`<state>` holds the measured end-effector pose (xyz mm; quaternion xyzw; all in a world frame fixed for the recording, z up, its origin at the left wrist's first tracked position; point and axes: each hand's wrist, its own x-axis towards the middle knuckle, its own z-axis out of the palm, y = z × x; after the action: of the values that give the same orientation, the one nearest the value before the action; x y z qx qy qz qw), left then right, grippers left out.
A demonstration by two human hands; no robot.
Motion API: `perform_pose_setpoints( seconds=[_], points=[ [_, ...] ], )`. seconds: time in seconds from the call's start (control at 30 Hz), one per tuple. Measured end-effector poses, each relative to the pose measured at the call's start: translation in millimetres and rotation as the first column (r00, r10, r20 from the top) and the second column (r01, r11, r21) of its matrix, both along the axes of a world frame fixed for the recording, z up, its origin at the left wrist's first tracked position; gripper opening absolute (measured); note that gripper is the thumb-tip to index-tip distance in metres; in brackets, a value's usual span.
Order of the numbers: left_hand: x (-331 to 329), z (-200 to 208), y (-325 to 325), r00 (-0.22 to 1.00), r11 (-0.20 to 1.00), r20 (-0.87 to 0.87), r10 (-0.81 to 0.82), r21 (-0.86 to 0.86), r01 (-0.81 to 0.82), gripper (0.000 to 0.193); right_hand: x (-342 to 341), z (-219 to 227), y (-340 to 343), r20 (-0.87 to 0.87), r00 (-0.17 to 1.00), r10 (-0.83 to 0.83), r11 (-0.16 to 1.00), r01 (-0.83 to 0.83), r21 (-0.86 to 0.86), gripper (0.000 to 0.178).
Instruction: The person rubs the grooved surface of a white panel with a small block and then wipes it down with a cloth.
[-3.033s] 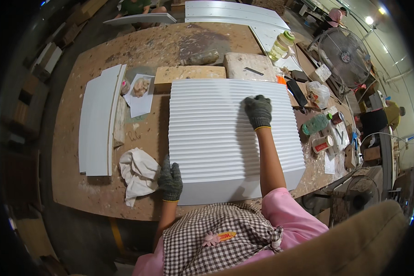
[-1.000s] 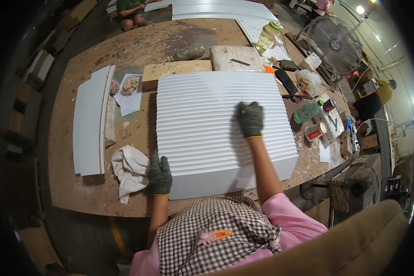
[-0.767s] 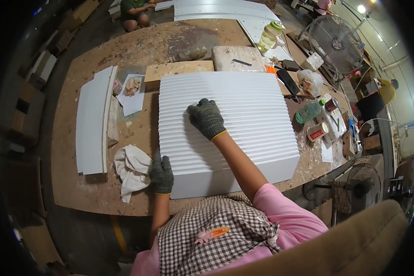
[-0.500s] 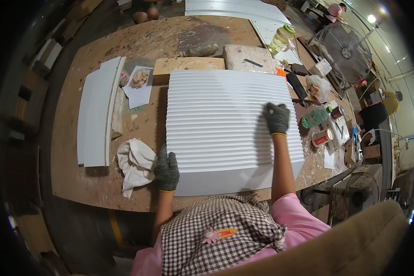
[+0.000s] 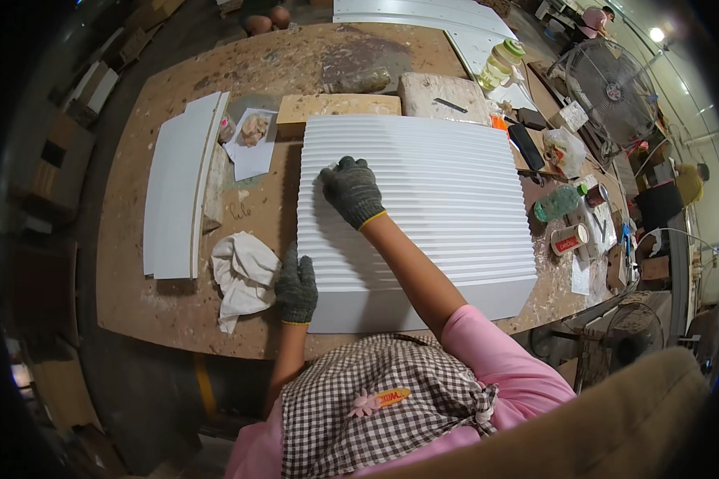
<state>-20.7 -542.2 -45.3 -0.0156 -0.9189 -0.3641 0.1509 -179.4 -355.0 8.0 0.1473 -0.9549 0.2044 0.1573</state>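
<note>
A white panel (image 5: 423, 207) with rows of raised ridges lies flat before me on the worktable (image 5: 192, 207). My right hand (image 5: 351, 191), in a dark grey knit glove, is closed on top of the ridges near the panel's left side. A small pale bit shows at its fingertips, too little to name. My left hand (image 5: 297, 289), gloved the same way, rests against the panel's near left edge with its fingers stretched out. Just left of it lies a crumpled white cloth (image 5: 246, 275).
White boards (image 5: 176, 191) are propped at the left. Behind the panel sit a wooden block (image 5: 335, 105) and a wrapped block (image 5: 439, 97) with a thin dark tool on it. Bottles, a paper cup (image 5: 568, 239) and a fan (image 5: 611, 84) stand to the right.
My right hand has swept left across the ridges, from the panel's right side to its left side. The left hand stays at the near left edge. The view has shifted slightly.
</note>
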Motion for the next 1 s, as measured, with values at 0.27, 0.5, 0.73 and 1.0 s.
perform_pose_setpoints(
  seconds=[0.27, 0.5, 0.73, 1.0],
  points=[
    [1, 13, 3, 0.986, 1.0, 0.163, 0.021, 0.007, -0.023, 0.046, 43, -4, 220, 0.021, 0.957, -0.289, 0.946, 0.282, 0.163, 0.013],
    [3, 5, -1, 0.999, 0.998, 0.049, -0.023, -0.052, 0.025, 0.049, 67, 6, 246, 0.069, 0.91, -0.408, 0.912, 0.404, 0.07, 0.017],
    [0, 19, 6, 0.992, 0.996, 0.118, -0.049, 0.083, 0.04, 0.046, 3, -22, 32, -0.136, 0.989, -0.066, 0.992, 0.08, 0.1, 0.004],
    [3, -9, -3, 1.0, 1.0, 0.028, 0.011, -0.024, -0.01, 0.044, 2, 17, -55, -0.041, 0.992, 0.116, 0.987, -0.12, -0.105, 0.007]
  ],
)
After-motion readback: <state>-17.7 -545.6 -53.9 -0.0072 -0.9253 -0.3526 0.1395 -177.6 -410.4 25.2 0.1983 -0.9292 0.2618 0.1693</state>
